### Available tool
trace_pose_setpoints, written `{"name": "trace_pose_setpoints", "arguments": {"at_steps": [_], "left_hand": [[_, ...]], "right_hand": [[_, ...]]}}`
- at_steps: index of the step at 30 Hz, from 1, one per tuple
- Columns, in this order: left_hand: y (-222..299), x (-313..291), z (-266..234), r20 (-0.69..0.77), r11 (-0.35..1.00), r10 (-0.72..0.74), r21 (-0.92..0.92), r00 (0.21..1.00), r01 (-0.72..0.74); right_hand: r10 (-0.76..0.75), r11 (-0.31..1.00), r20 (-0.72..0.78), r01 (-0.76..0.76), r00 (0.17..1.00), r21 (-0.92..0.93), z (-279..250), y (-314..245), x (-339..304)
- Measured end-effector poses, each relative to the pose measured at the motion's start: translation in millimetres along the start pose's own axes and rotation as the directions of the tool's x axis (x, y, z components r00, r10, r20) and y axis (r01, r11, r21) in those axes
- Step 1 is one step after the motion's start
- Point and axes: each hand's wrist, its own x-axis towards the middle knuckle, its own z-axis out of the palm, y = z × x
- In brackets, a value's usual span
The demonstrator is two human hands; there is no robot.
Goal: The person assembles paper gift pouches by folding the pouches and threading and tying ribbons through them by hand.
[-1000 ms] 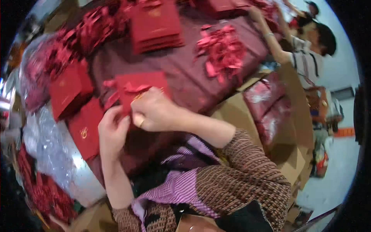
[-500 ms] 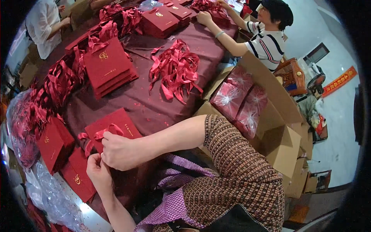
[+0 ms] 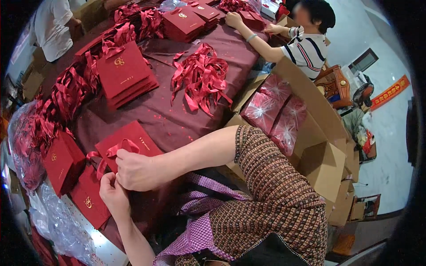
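Observation:
A red paper gift bag (image 3: 143,141) lies on the dark red tablecloth in front of me. Over it, my right hand (image 3: 136,170) is closed on a red satin ribbon (image 3: 125,144), which loops up above the fingers and hangs beside the bag. My left hand (image 3: 114,191), just below and touching the right, has its thumb and fingers pinched together on the ribbon as well. The ribbon's ends between the fingers are hidden. Another red bag (image 3: 88,199) lies flat by my left wrist, next to a stack of red bags (image 3: 64,164).
A loose heap of red ribbons (image 3: 202,80) and a bag stack (image 3: 126,75) lie farther back. On the right stands an open cardboard box (image 3: 317,106) with plastic-wrapped red packs (image 3: 270,108). Clear plastic (image 3: 62,226) lies left. A co-worker (image 3: 306,44) handles bags at the far right.
My hands stay almost in place on the ribbon, with the right hand slightly higher. At the far right, the co-worker's farther hand has come down toward the near side of the table edge.

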Motion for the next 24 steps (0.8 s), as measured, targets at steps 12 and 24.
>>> {"name": "trace_pose_setpoints", "arguments": {"at_steps": [12,24], "left_hand": [[1.8,-1.0,-1.4,0.085,0.854,-0.239,-0.456,0.967,0.251],[-11.3,7.1,-10.4,0.219,0.73,-0.267,-0.59,0.939,0.345]], "right_hand": [[0.268,0.715,0.487,-0.511,0.831,0.478,-10.9,20.4,8.9],[0.252,0.709,0.263,-0.363,0.931,0.604,-20.7,21.9,-12.5]]}}
